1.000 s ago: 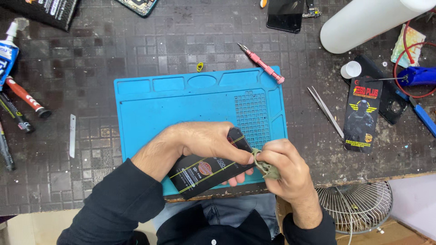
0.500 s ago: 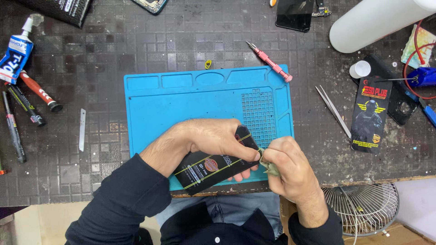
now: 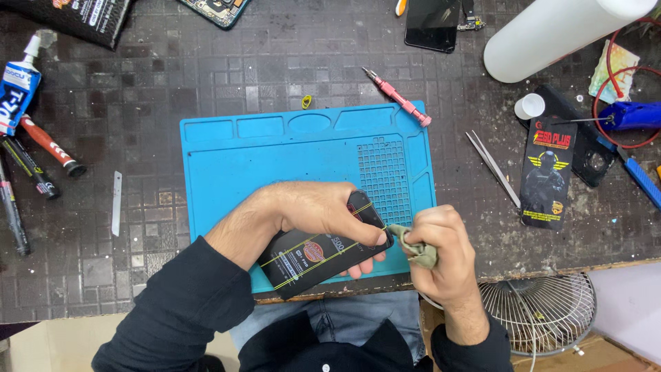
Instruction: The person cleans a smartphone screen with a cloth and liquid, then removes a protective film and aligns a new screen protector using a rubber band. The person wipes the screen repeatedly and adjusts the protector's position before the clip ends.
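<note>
Blue silicone work mat (image 3: 275,158): lying at the middle of the dark tiled surface (image 3: 138,83), its near edge meeting the surface's edge, giving you a soft bed under the work.

Black phone (image 3: 323,251): you are gripping it in your left hand (image 3: 310,210), fingers wrapped over its upper end, tilted above the mat's near edge. Yellow rubber bands are crossing its body, apparently clamping it shut.

Greenish cloth wad (image 3: 418,249): you are pinching it in your right hand (image 3: 444,241), fingers clenched round it, pressing its tip against the phone's right corner, seemingly wiping that edge while the left hand is steadying the body.

Pink-handled screwdriver (image 3: 399,103): lying at the mat's far right corner, within reach.

Tweezers (image 3: 494,169): resting just right of the mat.

Black printed packet (image 3: 545,176): lying further right, near the tweezers.

White cylinder (image 3: 558,31): lying at far right.

Small yellow band (image 3: 306,102): sitting just beyond the mat's far edge, a spare perhaps.

Glue tube (image 3: 19,89), pens (image 3: 41,162) and a thin metal blade (image 3: 116,203): parked at far left, well apart from your hands.

Wire fan guard (image 3: 537,313): sitting below the surface's edge, near right.
</note>
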